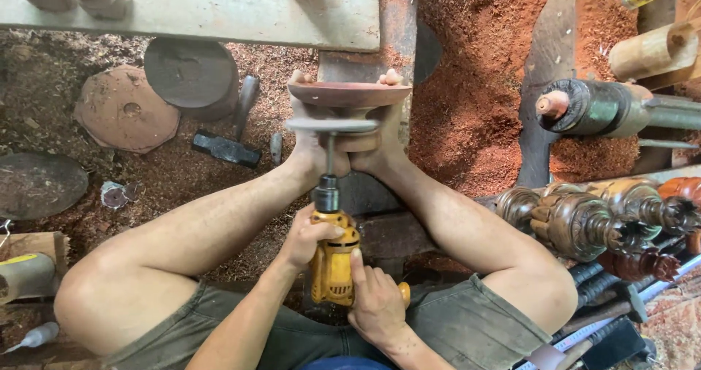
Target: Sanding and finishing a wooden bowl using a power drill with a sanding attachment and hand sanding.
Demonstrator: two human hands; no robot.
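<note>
At centre frame, the left hand point(309, 236) wraps the neck of a yellow power drill point(333, 257) while the right hand point(376, 303) closes on its body, steadying the tool. Its sanding disc point(332, 125) meets a reddish wooden dish point(349, 93), clamped between both feet point(310, 147) above sawdust. A hammer point(228, 145) lies left of centre.

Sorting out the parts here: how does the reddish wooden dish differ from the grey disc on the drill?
The wooden dish is reddish, wider and clamped between both feet; the grey disc is pale, thinner and sits on the yellow drill's shaft. Both are round.
</note>
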